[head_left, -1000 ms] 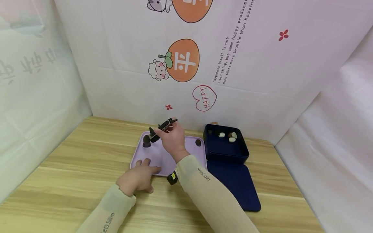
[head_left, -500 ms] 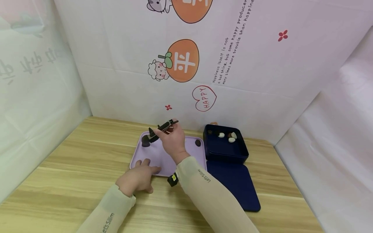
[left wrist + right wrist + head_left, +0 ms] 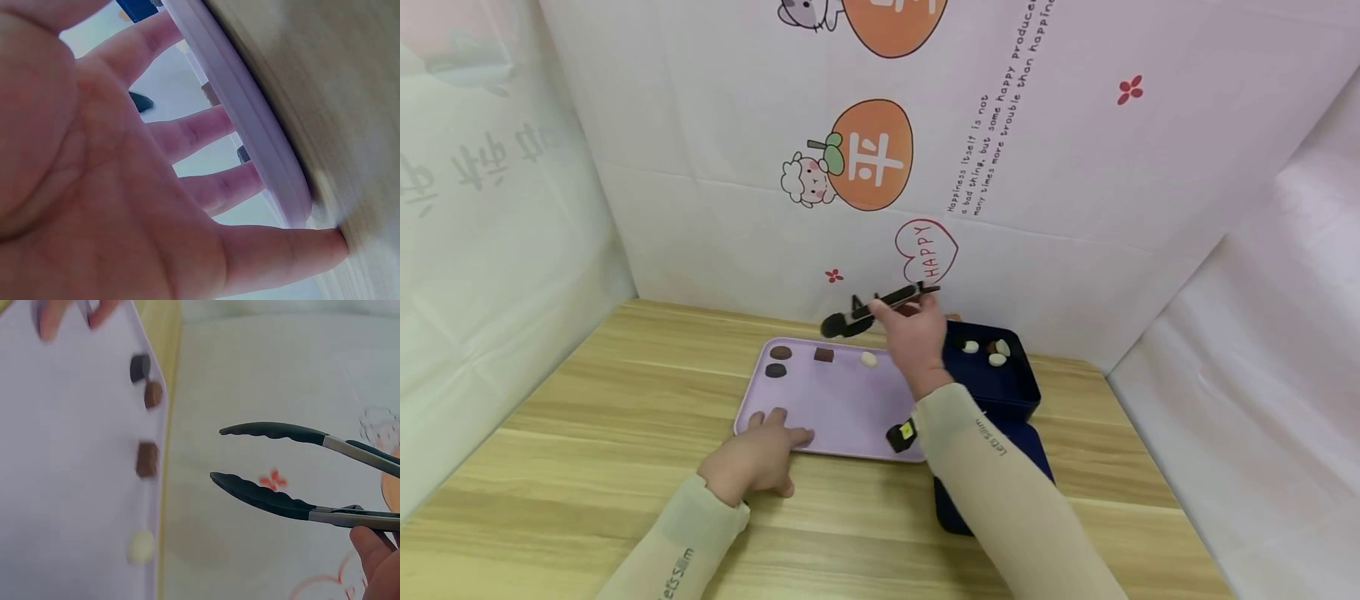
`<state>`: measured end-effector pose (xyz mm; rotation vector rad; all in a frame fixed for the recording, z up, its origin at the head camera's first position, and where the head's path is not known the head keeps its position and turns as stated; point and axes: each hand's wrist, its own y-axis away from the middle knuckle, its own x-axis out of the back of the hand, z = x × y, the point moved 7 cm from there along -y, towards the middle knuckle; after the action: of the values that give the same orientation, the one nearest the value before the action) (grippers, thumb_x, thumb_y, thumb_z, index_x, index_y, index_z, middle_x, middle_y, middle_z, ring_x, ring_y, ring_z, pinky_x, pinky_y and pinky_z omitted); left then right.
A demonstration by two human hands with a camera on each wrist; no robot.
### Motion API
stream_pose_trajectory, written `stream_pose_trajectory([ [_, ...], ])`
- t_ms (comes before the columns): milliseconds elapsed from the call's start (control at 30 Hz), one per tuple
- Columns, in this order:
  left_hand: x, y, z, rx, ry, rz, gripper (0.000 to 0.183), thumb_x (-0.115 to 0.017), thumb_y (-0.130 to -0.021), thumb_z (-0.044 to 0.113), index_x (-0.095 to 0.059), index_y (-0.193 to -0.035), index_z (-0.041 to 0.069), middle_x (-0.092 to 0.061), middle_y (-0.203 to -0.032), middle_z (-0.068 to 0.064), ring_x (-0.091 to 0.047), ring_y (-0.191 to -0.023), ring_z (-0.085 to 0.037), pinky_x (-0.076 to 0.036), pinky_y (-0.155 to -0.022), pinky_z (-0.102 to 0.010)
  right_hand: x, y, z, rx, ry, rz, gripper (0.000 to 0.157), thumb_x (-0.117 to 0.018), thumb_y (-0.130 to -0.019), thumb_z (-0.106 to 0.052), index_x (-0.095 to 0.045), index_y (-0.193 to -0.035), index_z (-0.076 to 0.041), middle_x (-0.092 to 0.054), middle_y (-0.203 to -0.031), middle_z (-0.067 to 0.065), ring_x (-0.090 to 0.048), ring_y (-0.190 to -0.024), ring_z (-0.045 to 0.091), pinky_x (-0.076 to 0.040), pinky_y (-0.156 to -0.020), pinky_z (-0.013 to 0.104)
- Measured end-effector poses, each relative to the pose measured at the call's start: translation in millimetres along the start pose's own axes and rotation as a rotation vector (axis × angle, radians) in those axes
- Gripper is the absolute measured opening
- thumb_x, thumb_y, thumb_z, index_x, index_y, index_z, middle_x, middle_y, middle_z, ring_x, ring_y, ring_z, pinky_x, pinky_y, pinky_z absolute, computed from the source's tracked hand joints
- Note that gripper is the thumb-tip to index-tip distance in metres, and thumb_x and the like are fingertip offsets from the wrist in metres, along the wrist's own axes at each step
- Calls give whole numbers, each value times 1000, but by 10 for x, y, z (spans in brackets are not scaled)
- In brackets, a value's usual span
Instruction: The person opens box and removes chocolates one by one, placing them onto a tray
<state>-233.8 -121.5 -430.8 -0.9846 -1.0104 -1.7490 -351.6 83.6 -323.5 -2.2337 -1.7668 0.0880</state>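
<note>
My right hand [image 3: 917, 337] grips black-tipped tongs [image 3: 883, 307] above the back edge of the lilac tray [image 3: 842, 417]. In the right wrist view the tongs' tips stand apart, with nothing between them. At the tray's front left edge my left hand [image 3: 752, 458] rests, fingers spread and nearly straight over the rim. Along the tray's back lie a round brown piece [image 3: 781, 353], a round black piece [image 3: 776, 370], a square brown piece [image 3: 823, 355] and a white oval piece [image 3: 868, 359], all resembling chocolates. My right hand and forearm hide the tray's right end.
Right of the tray stands a deep navy box [image 3: 1000, 400] holding several white and brown pieces. A flat navy lid [image 3: 953, 508] lies in front of it, partly under my right forearm. A printed white cloth [image 3: 722, 242] rises behind the wooden table [image 3: 587, 433].
My right hand has lifted the tongs off the tray's back left corner and moved right, uncovering the pieces there. The black piece stays on the tray. My left hand has not moved.
</note>
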Motion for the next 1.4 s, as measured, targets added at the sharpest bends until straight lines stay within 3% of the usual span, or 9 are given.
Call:
stream_pose_trajectory([
  [133,17,22,-12,9,16,3,80,-91,-65,18,-62,-139,22,-34,-152,-24,-27,-136,-52,-32,-96,-77,369,-204,-106,68,66,69,55,-83,-81,-31,-54,-121,-7,-60,-112,8,-63,-98,21,-54,-74,35],
  [300,40,49,-17,9,29,7,81,-91,-64,18,-61,-140,20,-33,-153,-26,-25,-136,-54,-30,-94,-80,873,-424,-232,172,208,205,50,-82,-82,-33,-56,-115,-6,-62,-107,7,-64,-94,22,-54,-76,34],
  [400,46,56,-19,6,27,9,81,-91,-65,17,-61,-140,20,-33,-152,-26,-26,-136,-54,-31,-93,-80,1125,-509,-217,181,273,254,46,-80,-83,-31,-55,-114,-8,-61,-108,7,-63,-95,24,-52,-83,36],
  [500,46,53,-22,3,22,10,80,-91,-65,17,-61,-139,20,-34,-151,-26,-27,-135,-54,-32,-94,-79,1277,-562,-94,136,328,238,46,-77,-87,-34,-54,-117,-9,-60,-110,8,-60,-98,24,-51,-86,39],
  [633,34,44,-34,9,28,3,79,-91,-66,17,-61,-139,20,-33,-153,-26,-25,-137,-54,-30,-95,-79,1318,-598,141,73,370,182,48,-74,-89,-39,-52,-120,-9,-59,-109,9,-58,-98,25,-53,-82,41],
  [767,35,39,-40,18,32,-1,79,-90,-66,17,-61,-139,21,-32,-154,-25,-23,-138,-54,-29,-94,-81,1243,-636,292,80,389,164,46,-75,-89,-35,-53,-120,-8,-60,-107,10,-59,-96,26,-54,-79,42],
  [1100,30,38,-28,8,8,8,80,-91,-65,19,-61,-139,23,-35,-151,-23,-30,-134,-51,-33,-92,-79,1052,-699,463,109,441,143,36,-76,-88,-29,-55,-106,-7,-59,-98,11,-57,-89,29,-51,-76,44],
  [1400,18,29,-5,1,0,10,81,-91,-64,19,-61,-139,23,-35,-151,-24,-29,-135,-52,-33,-91,-80,1086,-690,531,71,469,129,38,-74,-91,-29,-55,-114,-5,-60,-107,13,-59,-98,31,-51,-85,46],
])
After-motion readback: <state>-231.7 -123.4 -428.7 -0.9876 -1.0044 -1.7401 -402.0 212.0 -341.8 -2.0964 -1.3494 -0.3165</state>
